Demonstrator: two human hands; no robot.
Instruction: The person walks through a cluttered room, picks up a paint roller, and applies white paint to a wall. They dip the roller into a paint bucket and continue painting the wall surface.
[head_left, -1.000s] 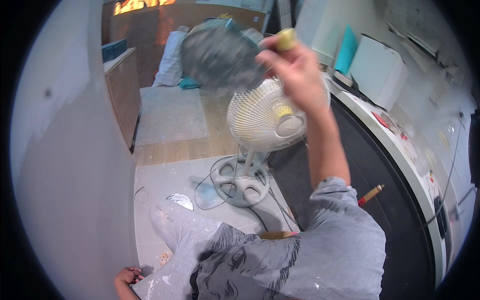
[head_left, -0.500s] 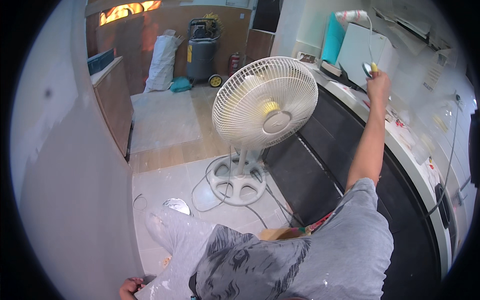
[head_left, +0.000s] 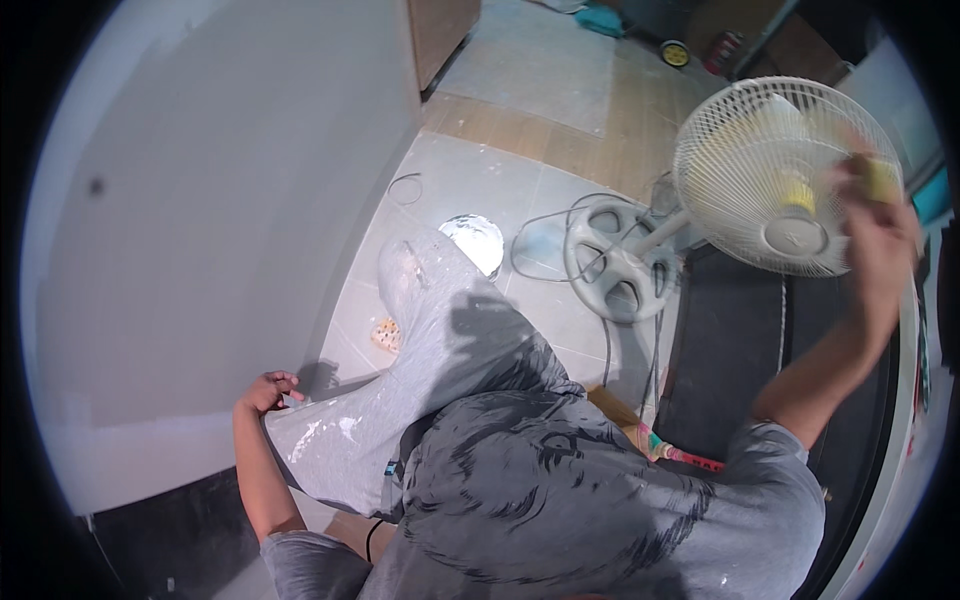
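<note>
My right hand (head_left: 880, 245) is raised at the right, blurred by motion, in front of the fan's grille. It is closed around the yellow handle (head_left: 880, 182) of a paint roller; the roller's head is too smeared to make out. My left hand (head_left: 272, 392) hangs beside my paint-spotted knee, close to the grey wall (head_left: 230, 200). Its fingers are loosely bent and apart, with nothing in them. Beyond my knee stands a round container (head_left: 474, 243) with a bright, shiny white inside, partly hidden by my leg.
A white pedestal fan (head_left: 795, 235) stands ahead on the right, its round base (head_left: 620, 260) circled by cables. Near my leg lies a speckled, sponge-like piece (head_left: 386, 335). A red-handled brush-like tool (head_left: 690, 460) rests at my right side, beside dark cabinet fronts (head_left: 735, 340).
My view has turned down and to the left. My right hand has come down from above the counter with the roller. More of my left arm shows, its fingers now spread.
</note>
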